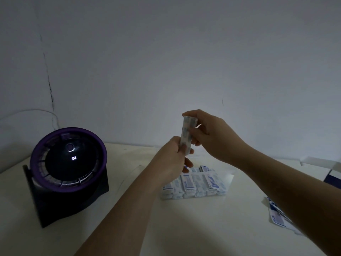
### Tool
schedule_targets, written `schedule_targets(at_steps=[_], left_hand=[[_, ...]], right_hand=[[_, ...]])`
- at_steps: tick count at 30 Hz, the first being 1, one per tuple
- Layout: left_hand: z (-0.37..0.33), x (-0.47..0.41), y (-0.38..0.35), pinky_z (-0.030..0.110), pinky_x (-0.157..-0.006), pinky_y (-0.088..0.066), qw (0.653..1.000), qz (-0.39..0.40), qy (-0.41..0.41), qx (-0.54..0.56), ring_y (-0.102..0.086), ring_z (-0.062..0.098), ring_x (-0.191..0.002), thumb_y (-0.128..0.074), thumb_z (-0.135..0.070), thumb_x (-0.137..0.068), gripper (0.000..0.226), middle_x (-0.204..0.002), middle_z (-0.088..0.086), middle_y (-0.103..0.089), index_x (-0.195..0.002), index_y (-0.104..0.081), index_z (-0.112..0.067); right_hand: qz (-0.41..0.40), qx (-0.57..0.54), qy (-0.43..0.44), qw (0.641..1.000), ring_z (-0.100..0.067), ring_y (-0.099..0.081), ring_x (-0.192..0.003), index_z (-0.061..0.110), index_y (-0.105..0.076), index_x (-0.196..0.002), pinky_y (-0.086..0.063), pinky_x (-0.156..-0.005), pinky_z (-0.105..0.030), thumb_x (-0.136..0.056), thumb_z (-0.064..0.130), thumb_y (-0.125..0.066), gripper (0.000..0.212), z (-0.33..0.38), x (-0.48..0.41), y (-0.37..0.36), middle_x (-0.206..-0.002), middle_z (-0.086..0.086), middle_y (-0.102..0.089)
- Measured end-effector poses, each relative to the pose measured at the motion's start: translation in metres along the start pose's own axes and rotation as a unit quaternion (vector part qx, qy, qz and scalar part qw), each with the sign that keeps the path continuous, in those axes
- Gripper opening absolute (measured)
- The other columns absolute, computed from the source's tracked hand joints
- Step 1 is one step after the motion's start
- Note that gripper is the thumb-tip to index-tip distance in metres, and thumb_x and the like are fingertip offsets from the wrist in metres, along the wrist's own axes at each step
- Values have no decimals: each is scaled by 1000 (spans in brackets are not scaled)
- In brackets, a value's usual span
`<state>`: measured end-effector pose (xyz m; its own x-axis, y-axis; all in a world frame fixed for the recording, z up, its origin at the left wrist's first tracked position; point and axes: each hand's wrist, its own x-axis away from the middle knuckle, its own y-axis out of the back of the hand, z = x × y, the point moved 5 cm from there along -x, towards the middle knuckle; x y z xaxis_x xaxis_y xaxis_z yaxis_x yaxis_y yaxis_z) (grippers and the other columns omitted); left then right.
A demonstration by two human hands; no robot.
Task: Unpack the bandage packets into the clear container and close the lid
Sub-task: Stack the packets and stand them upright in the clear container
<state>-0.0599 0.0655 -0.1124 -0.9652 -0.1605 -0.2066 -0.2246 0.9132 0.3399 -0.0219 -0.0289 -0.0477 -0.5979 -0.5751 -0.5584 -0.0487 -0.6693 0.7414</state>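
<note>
Both hands hold one upright stack of white-and-blue bandage packets (186, 132) in the air above the table. My left hand (172, 161) grips its lower end; my right hand (208, 132) pinches its top end. Directly below them lies the clear container (227, 179), shallow and hard to make out, with several bandage packets (195, 183) lying flat inside in rows. Its lid is not plainly visible.
A round purple-rimmed fan (68, 159) on a black stand sits at the left of the pale table (184, 228). An open white-and-blue carton (330, 174) stands at the right edge. Flattened blue-and-white wrappers (276, 217) lie at the right, partly under my right forearm.
</note>
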Motion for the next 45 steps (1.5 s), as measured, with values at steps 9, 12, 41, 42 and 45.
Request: schedule_targets(at_steps=[9, 12, 41, 42, 45], left_hand=[[-3, -1, 1, 18, -54, -40, 998, -47, -43, -23, -48, 9, -60, -31, -23, -102, 22, -88, -6, -60, -113, -48, -14], [-2, -1, 1, 20, -52, -40, 998, -53, -38, -9, -46, 10, -58, -31, -21, -102, 21, -83, -7, -60, -107, -49, -12], [43, -7, 17, 43, -109, -30, 934, 51, 61, -348, -21, 24, -135, -40, -31, -98, 38, -142, 1, -38, -136, -38, -27], [43, -7, 17, 43, -109, -30, 934, 52, 60, -348, -21, 24, -135, -40, -31, -98, 38, -142, 1, -38, -136, -38, -27], [44, -7, 17, 42, -108, -30, 935, 51, 58, -347, -21, 24, -135, -39, -31, -98, 38, -142, 1, -37, -136, -38, -27]], right_hand=[[-53, -122, -31, 991, -2, -63, -64, 20, -49, -124, -51, -63, -13, -94, 12, -52, 31, -2, 6, 2, -86, 6, -64], [-62, -146, -45, 986, -5, -63, -62, 12, -58, -103, -53, -61, -18, -92, 14, -57, 11, -2, 8, -1, -80, 0, -69], [301, 178, -268, 898, -22, -58, -108, 4, -54, -126, -45, -84, -23, -86, 18, -66, 44, -98, 7, -72, -122, -9, -58], [294, 188, -258, 901, -22, -57, -108, 4, -53, -126, -44, -86, -24, -85, 17, -67, 45, -98, 6, -71, -123, -9, -57], [271, 168, -241, 917, -19, -61, -87, 3, -54, -124, -49, -78, -24, -83, 10, -68, 44, -97, 2, -66, -110, -9, -57]])
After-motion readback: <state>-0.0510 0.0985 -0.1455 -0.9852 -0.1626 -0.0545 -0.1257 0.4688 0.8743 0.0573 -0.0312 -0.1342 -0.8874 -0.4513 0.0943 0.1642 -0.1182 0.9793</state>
